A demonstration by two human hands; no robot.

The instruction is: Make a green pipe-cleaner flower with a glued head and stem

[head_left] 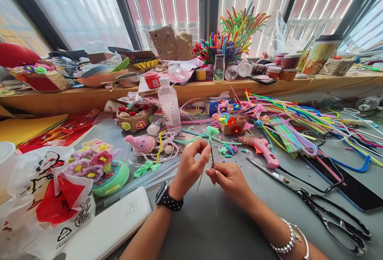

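My left hand [190, 168], with a black watch on its wrist, and my right hand [230, 180], with a silver bracelet, meet above the grey table [209, 220]. Both pinch a thin stem topped by a small mint-green pipe-cleaner flower [212, 131]. The left fingers grip the stem just under the flower; the right fingers close on its lower part. A pink glue gun [262, 149] lies just right of the hands. Black-handled scissors [317, 208] lie further right.
Loose coloured pipe cleaners [287, 116] spread across the right. A clear bottle [169, 106], small flower baskets [133, 117], a pink knitted figure [141, 143] and beads sit behind the hands. A white power bank [116, 222], plastic bag [44, 204] and tablet [350, 188] flank them.
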